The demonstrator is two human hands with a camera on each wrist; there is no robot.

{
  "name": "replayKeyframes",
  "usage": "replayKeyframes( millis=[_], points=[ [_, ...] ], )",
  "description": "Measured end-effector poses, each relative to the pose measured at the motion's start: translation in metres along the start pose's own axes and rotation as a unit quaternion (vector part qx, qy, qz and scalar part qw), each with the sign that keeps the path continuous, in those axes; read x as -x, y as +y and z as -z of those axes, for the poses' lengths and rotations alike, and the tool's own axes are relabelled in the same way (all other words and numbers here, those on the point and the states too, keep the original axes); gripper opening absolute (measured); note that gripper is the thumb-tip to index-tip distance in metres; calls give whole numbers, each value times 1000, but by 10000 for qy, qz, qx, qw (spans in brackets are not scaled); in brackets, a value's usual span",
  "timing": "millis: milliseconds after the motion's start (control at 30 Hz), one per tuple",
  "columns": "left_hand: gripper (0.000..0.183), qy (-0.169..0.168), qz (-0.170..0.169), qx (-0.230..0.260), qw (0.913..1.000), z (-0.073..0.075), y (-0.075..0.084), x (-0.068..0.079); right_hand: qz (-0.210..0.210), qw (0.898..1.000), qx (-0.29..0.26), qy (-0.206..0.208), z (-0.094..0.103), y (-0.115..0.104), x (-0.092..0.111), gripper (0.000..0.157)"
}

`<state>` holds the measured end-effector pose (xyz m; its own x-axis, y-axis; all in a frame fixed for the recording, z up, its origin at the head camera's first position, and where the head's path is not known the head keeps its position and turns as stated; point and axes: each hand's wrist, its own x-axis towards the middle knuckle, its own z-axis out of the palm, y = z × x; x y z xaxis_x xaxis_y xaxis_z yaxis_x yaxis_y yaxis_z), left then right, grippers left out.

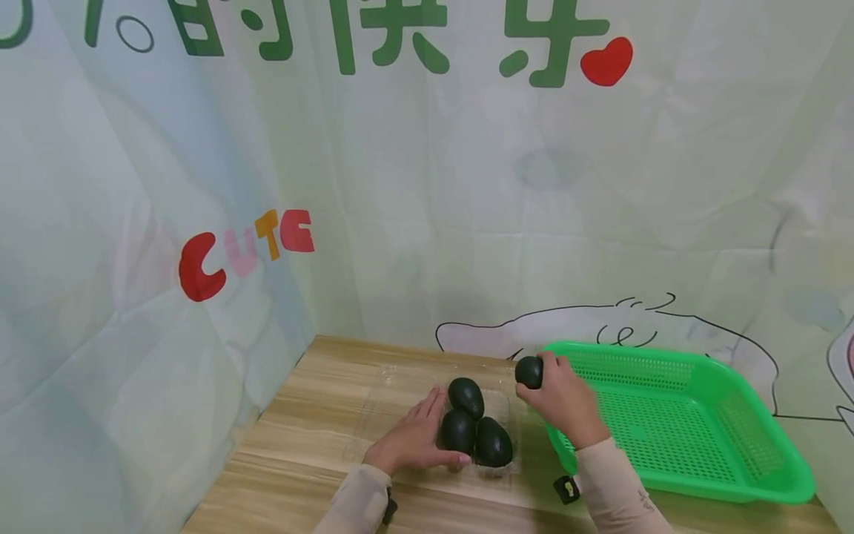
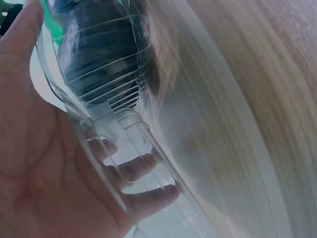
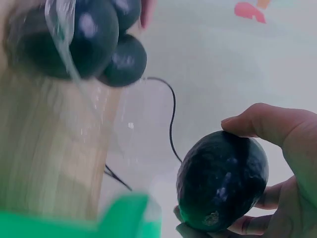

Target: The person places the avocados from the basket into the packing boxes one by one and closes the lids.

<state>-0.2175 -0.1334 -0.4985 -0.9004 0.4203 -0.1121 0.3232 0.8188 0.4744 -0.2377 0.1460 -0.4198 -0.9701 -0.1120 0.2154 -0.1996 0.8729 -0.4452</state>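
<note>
My right hand [image 1: 563, 397] grips a dark avocado [image 3: 220, 181] between thumb and fingers, held up by the left end of the green basket [image 1: 720, 475]. Three more dark avocados sit grouped in one half of a clear plastic clamshell box [image 1: 497, 404], including a front right avocado [image 1: 494, 443]. The box's lid [image 1: 373, 408] is folded out to the left on the table. Across the middle of the box lies my left hand [image 1: 414, 437], fingers spread and thumb pointing at the avocados. In the left wrist view its fingertips [image 2: 171, 192] show against the clear plastic.
The green basket with perforated sides stands on the right of the wooden table [image 1: 280, 445]. Behind the table hangs a pale printed cloth [image 1: 427, 185], which also runs along the left side. The basket's left rim is close beside the clamshell box.
</note>
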Motion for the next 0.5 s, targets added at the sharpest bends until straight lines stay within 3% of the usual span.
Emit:
replayKeyframes(
  millis=[233, 500],
  points=[
    [127, -4, 27, -26, 10000, -1, -1, -1, 26, 9997, -245, -4, -19, -21, 0, 59],
    [127, -25, 66, -11, 10000, -1, -2, -2, 41, 9999, -63, 94, -41, -31, -4, 63]
  ],
)
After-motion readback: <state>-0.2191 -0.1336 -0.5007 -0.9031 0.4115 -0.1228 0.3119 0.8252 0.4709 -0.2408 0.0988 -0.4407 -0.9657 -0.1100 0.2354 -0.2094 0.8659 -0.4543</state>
